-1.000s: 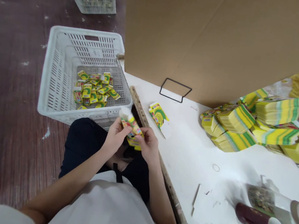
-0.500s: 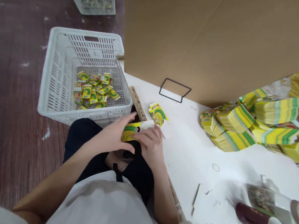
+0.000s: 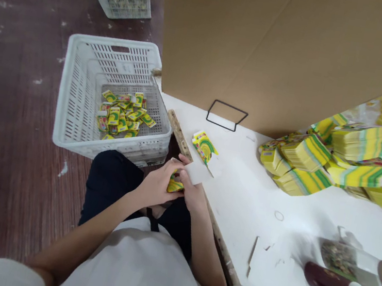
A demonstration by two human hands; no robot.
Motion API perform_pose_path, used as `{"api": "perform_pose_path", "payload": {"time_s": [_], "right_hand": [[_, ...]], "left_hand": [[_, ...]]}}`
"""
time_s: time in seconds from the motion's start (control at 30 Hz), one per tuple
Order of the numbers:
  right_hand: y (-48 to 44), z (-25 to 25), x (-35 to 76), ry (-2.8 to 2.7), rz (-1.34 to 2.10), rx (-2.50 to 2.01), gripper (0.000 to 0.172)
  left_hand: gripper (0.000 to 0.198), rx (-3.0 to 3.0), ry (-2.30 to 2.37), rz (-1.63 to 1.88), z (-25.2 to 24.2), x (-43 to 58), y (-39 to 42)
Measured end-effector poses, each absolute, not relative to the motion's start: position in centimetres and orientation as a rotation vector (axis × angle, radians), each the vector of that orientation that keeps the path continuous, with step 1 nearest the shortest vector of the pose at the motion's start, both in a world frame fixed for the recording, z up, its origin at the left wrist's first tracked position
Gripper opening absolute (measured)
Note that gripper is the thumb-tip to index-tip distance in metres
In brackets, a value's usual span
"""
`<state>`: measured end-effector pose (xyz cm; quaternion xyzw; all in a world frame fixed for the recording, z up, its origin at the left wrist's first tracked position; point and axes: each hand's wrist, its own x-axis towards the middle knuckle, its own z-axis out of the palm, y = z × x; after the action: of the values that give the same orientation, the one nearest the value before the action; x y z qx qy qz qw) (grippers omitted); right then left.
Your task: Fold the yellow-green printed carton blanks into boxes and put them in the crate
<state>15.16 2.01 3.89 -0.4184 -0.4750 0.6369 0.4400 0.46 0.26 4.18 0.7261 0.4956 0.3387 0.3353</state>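
A small yellow-green carton [image 3: 175, 184] is held between both hands, over my lap at the table's edge. My left hand [image 3: 158, 184] wraps round its left side. From the right, my right hand [image 3: 194, 194] grips the same carton, thumb across its face. The fingers partly hide it. Just beyond the hands, an unfolded yellow-green carton piece [image 3: 205, 146] lies on the white table [image 3: 236, 180]. Several small cartons [image 3: 124, 114] lie in the white plastic basket [image 3: 109, 146] to the left.
Bundled stacks of flat cartons [image 3: 307, 156] lie at the right. A large cardboard box [image 3: 267, 43] stands behind a black wire frame [image 3: 221, 124]. A maroon cup [image 3: 326, 285] and a clear jar [image 3: 339, 258] lie at the lower right. More crates [image 3: 127, 1] stand on the floor.
My left hand has closed round the carton, and both hands have come closer together. The carton has shifted slightly right and down. The whole view has shifted a little.
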Motion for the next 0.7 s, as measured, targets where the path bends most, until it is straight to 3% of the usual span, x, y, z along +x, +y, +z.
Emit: {"api": "perform_pose_path", "payload": {"time_s": [0.13,0.3,0.47,0.7], "right_hand": [[1.5,4.2,15.5,-1.438,1.467,-1.028,0.064],[1.6,3.8,15.7,-1.663,1.167,-1.103,0.05],[2.6,3.3,17.1,-1.649,1.046,-1.163,0.053],[3.7,4.1,19.7,-1.902,1.267,-1.02,0.027]], "left_hand": [[0.053,1.805,1.384,0.776,3.5,0.2,0.4],[0.083,1.824,1.497,0.933,2.6,0.4,0.7],[0.051,1.89,1.573,0.837,3.6,-1.0,1.1],[0.053,1.931,1.467,0.744,4.7,-3.1,1.8]]}}
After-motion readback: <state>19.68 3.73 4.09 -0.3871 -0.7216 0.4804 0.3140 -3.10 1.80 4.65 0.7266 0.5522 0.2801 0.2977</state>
